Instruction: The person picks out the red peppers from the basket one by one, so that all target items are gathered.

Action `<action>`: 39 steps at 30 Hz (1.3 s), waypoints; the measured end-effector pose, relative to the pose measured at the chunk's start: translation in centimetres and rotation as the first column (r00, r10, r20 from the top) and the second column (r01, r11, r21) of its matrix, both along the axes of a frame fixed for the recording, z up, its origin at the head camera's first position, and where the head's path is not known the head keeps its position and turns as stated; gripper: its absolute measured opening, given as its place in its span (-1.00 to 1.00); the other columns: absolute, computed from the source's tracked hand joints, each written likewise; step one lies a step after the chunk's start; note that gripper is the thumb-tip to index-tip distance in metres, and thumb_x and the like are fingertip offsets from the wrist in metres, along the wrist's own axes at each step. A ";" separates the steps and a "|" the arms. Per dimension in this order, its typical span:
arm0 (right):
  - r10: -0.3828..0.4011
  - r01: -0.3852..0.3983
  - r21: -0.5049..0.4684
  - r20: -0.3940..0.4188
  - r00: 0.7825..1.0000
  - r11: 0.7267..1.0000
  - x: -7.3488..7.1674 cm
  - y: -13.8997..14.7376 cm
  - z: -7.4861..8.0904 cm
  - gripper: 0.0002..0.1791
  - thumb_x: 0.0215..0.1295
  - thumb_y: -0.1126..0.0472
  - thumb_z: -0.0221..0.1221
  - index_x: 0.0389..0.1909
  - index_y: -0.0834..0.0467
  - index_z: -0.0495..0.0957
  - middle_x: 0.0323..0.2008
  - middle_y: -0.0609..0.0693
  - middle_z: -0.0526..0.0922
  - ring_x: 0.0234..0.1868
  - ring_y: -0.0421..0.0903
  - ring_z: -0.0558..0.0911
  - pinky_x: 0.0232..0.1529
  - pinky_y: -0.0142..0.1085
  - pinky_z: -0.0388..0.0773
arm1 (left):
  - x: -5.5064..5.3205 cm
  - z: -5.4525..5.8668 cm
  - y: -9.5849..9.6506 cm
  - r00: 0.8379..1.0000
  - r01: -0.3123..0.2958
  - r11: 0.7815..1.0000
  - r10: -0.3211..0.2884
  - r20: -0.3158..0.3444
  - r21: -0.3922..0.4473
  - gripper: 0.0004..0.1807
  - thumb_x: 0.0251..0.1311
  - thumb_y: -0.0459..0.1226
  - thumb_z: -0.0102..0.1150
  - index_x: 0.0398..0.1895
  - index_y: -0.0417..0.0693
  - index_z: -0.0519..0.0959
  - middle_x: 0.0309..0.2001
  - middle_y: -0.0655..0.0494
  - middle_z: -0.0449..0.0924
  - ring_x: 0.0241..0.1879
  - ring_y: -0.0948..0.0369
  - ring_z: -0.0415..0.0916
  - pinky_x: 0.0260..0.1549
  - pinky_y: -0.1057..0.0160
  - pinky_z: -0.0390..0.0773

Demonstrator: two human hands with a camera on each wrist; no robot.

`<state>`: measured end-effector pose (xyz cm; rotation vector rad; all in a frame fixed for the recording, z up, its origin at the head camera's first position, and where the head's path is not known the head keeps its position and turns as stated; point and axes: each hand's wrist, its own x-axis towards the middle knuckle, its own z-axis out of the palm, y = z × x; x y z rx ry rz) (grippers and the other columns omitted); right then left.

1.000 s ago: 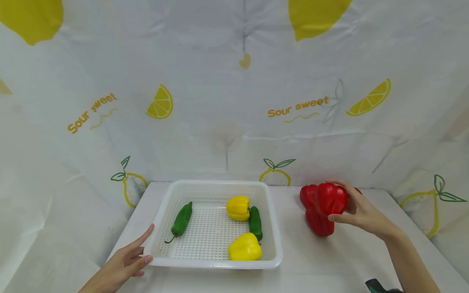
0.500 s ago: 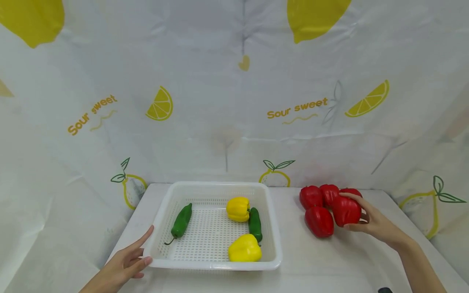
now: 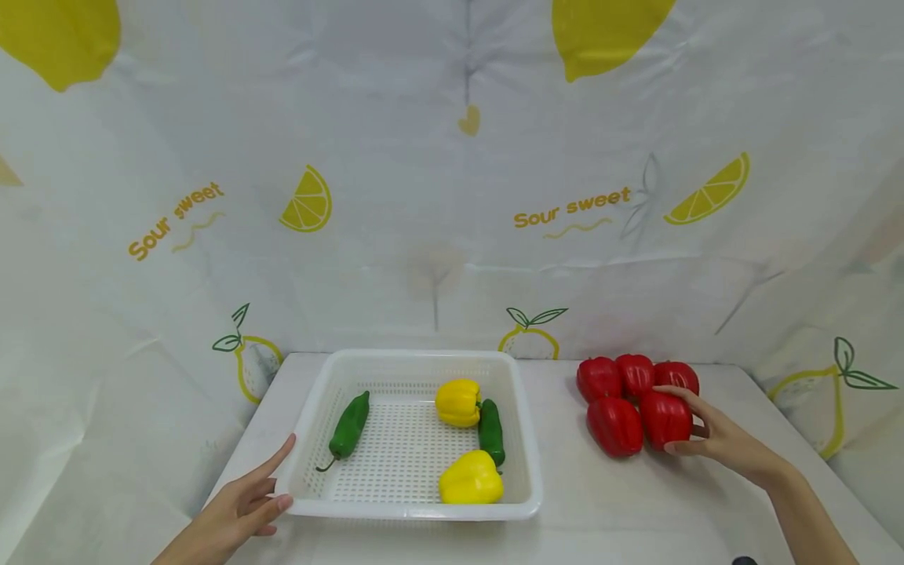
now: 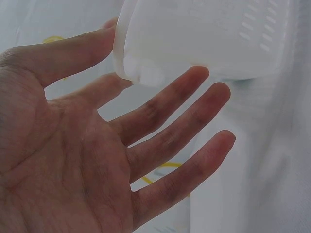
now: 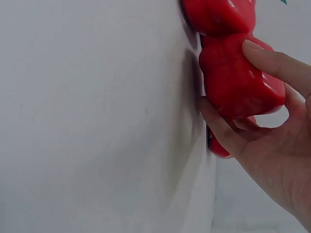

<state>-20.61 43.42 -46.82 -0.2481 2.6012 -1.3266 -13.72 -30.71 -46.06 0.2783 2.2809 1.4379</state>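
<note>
A red bell pepper (image 3: 666, 421) sits at the near right of a cluster of red peppers, and my right hand (image 3: 723, 441) grips it from the right. The right wrist view shows the thumb and fingers on either side of this pepper (image 5: 238, 80), close to the tabletop. A white plastic basket (image 3: 417, 512) stands to the left. My left hand (image 3: 233, 514) touches its near left corner, fingers extended. Seen from the left wrist, the thumb and forefinger meet the basket rim (image 4: 120, 43) while the other fingers spread loosely beneath.
Inside the basket lie two yellow bell peppers (image 3: 472, 479) and two long green peppers (image 3: 349, 426). Several other red bell peppers (image 3: 614, 426) rest beside the held one. A lemon-printed sheet (image 3: 395, 196) hangs behind the white table (image 3: 579, 510).
My right hand has carried the red pepper to the right and toward me, then lowered it beside the other red ones. The left hand stays at the basket corner.
</note>
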 end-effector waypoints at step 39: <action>0.005 0.007 0.114 -0.100 0.995 0.993 1.1 -0.3 1.6 -0.01 0.42 0.18 0.37 0.67 0.30 -0.01 0.54 0.54 0.13 0.40 0.68 0.29 -0.09 -0.42 0.72 | 0.1 0.5 -0.1 0.993 -0.024 0.988 0.006 -0.114 -0.153 -0.24 0.76 -0.07 -0.14 0.82 0.30 -0.20 0.72 -0.36 0.06 0.42 0.25 0.49 0.10 -0.10 0.73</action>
